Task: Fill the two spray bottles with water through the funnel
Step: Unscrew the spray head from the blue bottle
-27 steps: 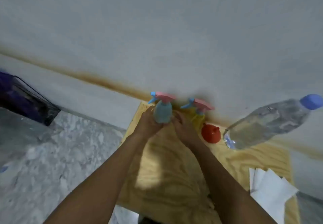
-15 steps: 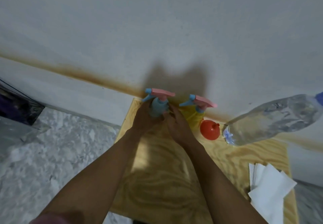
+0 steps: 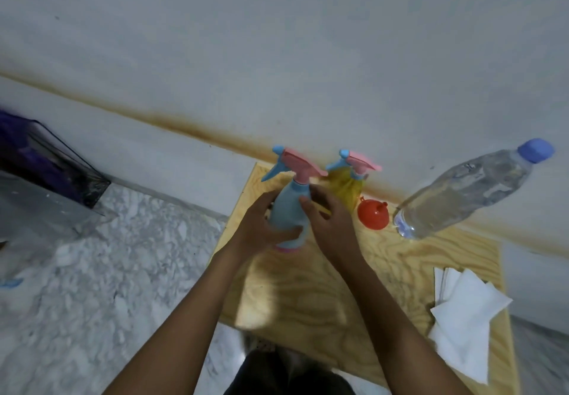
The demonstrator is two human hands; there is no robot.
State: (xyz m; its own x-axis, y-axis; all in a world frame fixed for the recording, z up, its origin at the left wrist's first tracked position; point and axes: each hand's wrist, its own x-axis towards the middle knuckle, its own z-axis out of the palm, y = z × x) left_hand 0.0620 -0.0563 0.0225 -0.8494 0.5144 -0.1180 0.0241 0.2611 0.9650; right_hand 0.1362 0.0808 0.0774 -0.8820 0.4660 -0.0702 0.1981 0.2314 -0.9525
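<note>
Blue plastic marks the landmark: the blue spray bottle (image 3: pixel 289 210), with its pink and blue trigger head, is held upright over the far left part of the plywood surface (image 3: pixel 308 290). Left of the blue bottle, off the board, lies a marbled floor (image 3: pixel 107 271) with a dark wire basket (image 3: pixel 46 166) by the wall. The left hand (image 3: pixel 261 228) wraps the blue bottle's left side and base, its fingers (image 3: pixel 286 234) closed around the body. The right hand (image 3: pixel 331 225) presses the bottle's right side, its fingers (image 3: pixel 308 203) curled against it. Just right of and behind the blue bottle stands the yellow spray bottle (image 3: pixel 346 185). Further right sits the red funnel (image 3: pixel 372 213), then a clear water bottle (image 3: pixel 462 191) with a blue cap. Right of and nearer than the blue bottle lie white paper napkins (image 3: pixel 465 314).
</note>
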